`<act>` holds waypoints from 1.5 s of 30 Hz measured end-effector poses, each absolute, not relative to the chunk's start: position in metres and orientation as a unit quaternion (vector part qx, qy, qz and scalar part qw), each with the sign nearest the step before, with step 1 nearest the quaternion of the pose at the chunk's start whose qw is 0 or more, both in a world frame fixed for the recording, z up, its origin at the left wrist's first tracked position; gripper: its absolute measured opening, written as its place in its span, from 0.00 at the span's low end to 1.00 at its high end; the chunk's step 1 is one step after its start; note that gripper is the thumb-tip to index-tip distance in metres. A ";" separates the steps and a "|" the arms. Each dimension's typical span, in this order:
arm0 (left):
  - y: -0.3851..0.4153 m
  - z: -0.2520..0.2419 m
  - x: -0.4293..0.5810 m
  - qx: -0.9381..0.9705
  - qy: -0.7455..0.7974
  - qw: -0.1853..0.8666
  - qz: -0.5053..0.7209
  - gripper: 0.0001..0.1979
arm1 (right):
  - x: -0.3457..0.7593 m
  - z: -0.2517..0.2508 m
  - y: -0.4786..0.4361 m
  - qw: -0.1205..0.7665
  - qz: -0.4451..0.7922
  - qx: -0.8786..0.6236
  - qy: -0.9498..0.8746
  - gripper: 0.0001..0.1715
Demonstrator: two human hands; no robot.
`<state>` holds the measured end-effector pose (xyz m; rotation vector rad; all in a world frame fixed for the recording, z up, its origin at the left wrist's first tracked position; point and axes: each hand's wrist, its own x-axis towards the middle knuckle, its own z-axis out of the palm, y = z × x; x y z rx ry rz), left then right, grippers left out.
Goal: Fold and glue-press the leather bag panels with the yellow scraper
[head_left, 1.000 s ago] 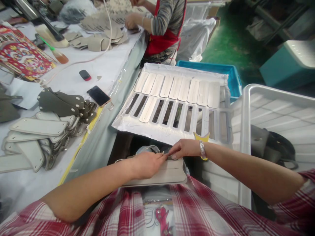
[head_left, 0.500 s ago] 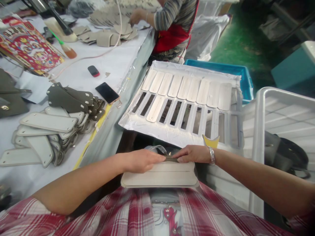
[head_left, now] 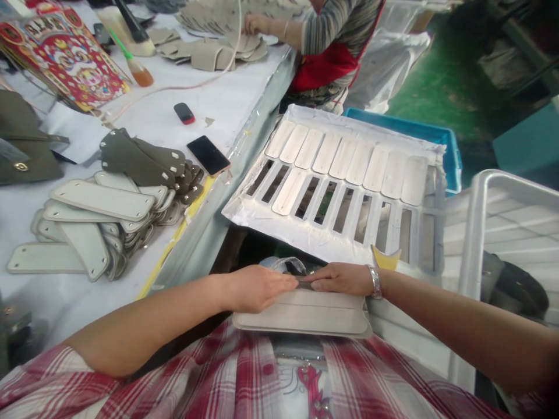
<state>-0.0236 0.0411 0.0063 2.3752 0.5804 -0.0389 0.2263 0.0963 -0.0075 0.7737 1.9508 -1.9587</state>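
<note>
Close to my torso is a cream panel (head_left: pixel 305 319) with rounded corners and a line along its length, apparently leather-like, with a grey-brown far edge. My left hand (head_left: pixel 261 287) lies over its far left part, fingers together and closed on that edge. From the other side, my right hand (head_left: pixel 339 278) pinches the same edge, its index fingertip almost meeting my left fingertips. The thumbs and undersides are partly hidden. Just beyond the hands is a clear, shiny curved piece (head_left: pixel 293 265), too unclear to name.
A white slotted rack (head_left: pixel 257 215) holds cream strips (head_left: pixel 329 152) ahead. Left, a table bears stacked pale straps (head_left: pixel 102 201), dark straps (head_left: pixel 135 157) and a phone (head_left: pixel 208 155). A white basket (head_left: pixel 476 233) stands right, a blue crate (head_left: pixel 452 157) behind the rack. A co-worker's arm (head_left: pixel 301 35) reaches over the table.
The whole view has shifted, so the table and rack appear farther right. Both hands stay on the panel's far edge, with the left fingertips slightly nearer the right index finger.
</note>
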 end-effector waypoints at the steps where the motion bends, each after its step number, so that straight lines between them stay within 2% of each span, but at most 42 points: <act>1: 0.041 0.007 -0.031 0.914 0.222 0.341 -0.008 0.24 | 0.224 -0.007 0.097 0.140 -0.682 0.267 0.666 0.26; 11: 0.034 0.004 -0.046 0.920 0.223 0.321 0.038 0.21 | 0.182 -0.004 0.097 0.140 -0.685 0.243 0.673 0.24; 17: 0.032 0.002 -0.086 0.879 0.266 0.379 0.114 0.16 | 0.159 -0.004 0.098 0.145 -0.698 0.213 0.668 0.27; 25: 0.025 0.000 -0.106 0.875 0.271 0.372 0.154 0.15 | 0.120 -0.010 0.099 0.140 -0.674 0.177 0.703 0.26; 31: 0.018 0.006 -0.101 0.912 0.280 0.278 0.114 0.15 | 0.107 -0.015 0.098 0.142 -0.645 0.180 0.729 0.25; 36: 0.011 0.012 -0.085 0.934 0.291 0.185 0.090 0.16 | 0.134 -0.015 0.104 0.134 -0.668 0.175 0.711 0.24; 41: 0.008 0.016 -0.077 0.936 0.305 0.160 0.069 0.15 | 0.205 -0.016 0.110 0.156 -0.695 0.229 0.664 0.26; 45: 0.007 0.023 -0.068 0.937 0.314 0.140 0.052 0.15 | 0.248 -0.021 0.109 0.132 -0.694 0.296 0.643 0.25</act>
